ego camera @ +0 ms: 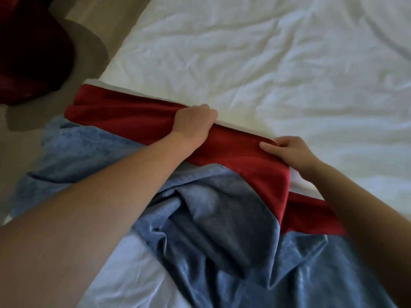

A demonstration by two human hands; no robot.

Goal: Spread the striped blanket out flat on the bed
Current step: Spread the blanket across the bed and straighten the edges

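Observation:
The striped blanket (222, 230) has a wide red band (124, 114) along its far edge and a blue part bunched in folds below it. It lies over the near side of the bed (255, 63), which has a wrinkled white sheet. My left hand (193, 124) grips the red band's top edge near the middle of the view. My right hand (287, 152) pinches the same red edge further right, thumb on top. Both forearms reach in from the bottom.
A brownish floor (93, 23) shows at the upper left beyond the bed's corner. A dark red object (33, 52) sits on that floor at the far left. A pale sheet (124, 274) shows under the blanket at the bottom.

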